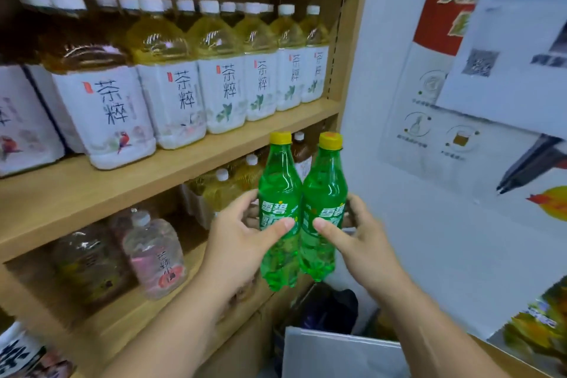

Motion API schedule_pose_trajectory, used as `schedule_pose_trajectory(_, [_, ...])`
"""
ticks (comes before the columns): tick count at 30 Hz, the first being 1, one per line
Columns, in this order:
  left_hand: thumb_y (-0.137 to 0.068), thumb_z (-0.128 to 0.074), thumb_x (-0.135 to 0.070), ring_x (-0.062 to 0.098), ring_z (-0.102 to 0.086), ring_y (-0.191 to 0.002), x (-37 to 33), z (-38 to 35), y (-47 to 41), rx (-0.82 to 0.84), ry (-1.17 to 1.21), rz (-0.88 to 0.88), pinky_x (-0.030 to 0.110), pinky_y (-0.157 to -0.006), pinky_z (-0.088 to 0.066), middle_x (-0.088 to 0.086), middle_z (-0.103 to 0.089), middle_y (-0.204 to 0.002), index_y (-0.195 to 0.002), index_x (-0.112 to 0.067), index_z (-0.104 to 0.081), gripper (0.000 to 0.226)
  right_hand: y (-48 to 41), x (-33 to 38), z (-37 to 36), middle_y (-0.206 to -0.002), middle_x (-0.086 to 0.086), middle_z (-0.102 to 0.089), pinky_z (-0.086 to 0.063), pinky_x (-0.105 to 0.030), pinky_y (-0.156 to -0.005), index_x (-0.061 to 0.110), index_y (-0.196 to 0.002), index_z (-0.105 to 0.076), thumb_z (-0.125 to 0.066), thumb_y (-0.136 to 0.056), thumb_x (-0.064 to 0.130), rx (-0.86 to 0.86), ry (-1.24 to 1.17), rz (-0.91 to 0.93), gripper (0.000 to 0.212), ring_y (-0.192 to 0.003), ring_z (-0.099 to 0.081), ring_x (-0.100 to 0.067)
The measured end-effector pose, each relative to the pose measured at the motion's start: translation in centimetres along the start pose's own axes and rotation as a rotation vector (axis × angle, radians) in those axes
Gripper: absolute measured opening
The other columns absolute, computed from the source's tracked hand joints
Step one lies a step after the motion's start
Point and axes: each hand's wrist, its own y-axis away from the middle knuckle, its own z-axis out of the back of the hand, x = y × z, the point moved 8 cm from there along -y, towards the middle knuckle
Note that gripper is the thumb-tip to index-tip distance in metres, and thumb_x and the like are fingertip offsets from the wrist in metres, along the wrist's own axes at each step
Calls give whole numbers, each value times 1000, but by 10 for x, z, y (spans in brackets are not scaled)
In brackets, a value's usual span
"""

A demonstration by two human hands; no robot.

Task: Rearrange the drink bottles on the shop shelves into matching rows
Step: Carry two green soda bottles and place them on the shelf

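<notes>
1. Two thumbs (277,230) press across the labels. Your left hand (242,233) curls round the left green bottle (277,190), and your right hand (359,233) curls round the right green bottle (325,190).
2. Both forearms rise from below, with your palms facing each other.
3. Both bottles touch side by side, held in the air before the shelves' right end, their caps level with the upper shelf board (171,169).
4. Behind them the lower bay holds yellow tea bottles (217,193). A pink bottle (156,255) stands well to the left, and the white wall (399,224) is just to the right.
5. Each bottle stands nearly upright, yellow cap up and label towards you.
</notes>
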Motion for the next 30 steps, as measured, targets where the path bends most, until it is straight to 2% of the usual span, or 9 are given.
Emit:
schedule_pose_trajectory(3, [-79,-87,-10,-2,-70,-80,-19,-16,-40,16,-16,-55,10,-69,-50,-19,-78,-96,-111,-27,-72,39,-33,11,19,-101,11,-78,-54,-13,-70,9,-123,-62,-73,-91,6,-54,5,23,35,-89,-71,3])
schedule_pose_trajectory(6, [-79,-86,-12,5,-73,-82,-37,-25,-69,-3,6,-71,22,-72,-58,-14,-79,-96,-110,-29,-73,37,-62,28,32,-100,9,-78,-53,-14,-70,13,-123,-64,-75,-90,11,-89,-16,64,35,-84,-69,5])
schedule_pose_trajectory(9, [-80,-85,-19,15,-76,-90,-64,-28,-96,-28,26,-85,31,-77,-61,-11,-80,-98,-109,-28,-75,32,-95,55,41,-110,13,-77,-57,-23,-82,24,-125,-65,-78,-87,28,-86,-58,122,40,-100,-71,0])
schedule_pose_trajectory(12, [-79,-83,-26,6,-70,-74,-104,-30,-121,-99,-9,-168,23,-64,-53,-13,-79,-89,-99,-35,-76,22,-130,88,54,-119,9,-75,-57,-41,-95,28,-124,-66,-81,-85,44,-50,-89,210,44,-112,-71,-10])
schedule_pose_trajectory(16, [-76,-86,-23,4,-61,-56,-159,-34,-151,-213,-8,-270,20,-49,-47,-7,-77,-73,-94,-27,-78,20,-175,133,72,-116,11,-76,-56,-46,-99,27,-122,-67,-78,-82,48,9,-116,351,46,-109,-71,-8])
schedule_pose_trajectory(22, [-83,-82,-31,-5,-67,-67,-239,-39,-179,-355,-259,-404,15,-51,-46,-17,-78,-83,-91,-30,-77,9,-230,201,91,-116,16,-75,-54,-48,-101,32,-121,-67,-73,-88,55,117,-144,544,41,-110,-70,-5])
schedule_pose_trajectory(25, [-84,-79,-45,2,-70,-79,-281,-39,-182,-464,-388,-487,30,-68,-52,-16,-78,-86,-96,-29,-76,21,-250,236,96,-116,17,-75,-54,-49,-101,33,-121,-68,-70,-88,55,157,-189,633,39,-110,-70,-6])
schedule_pose_trajectory(28, [-75,-73,-65,25,-69,-78,-320,-33,-186,-562,-467,-543,47,-72,-55,3,-75,-83,-97,-16,-74,54,-265,272,98,-113,18,-76,-55,-47,-99,33,-119,-69,-66,-86,56,183,-205,704,40,-107,-71,-5])
schedule_pose_trajectory(30, [-74,-72,-70,23,-57,-70,-345,-25,-188,-662,-524,-559,41,-65,-46,4,-62,-73,-102,-8,-70,68,-274,297,99,-109,17,-76,-56,-41,-95,30,-118,-69,-69,-88,58,179,-203,750,40,-103,-71,-4])
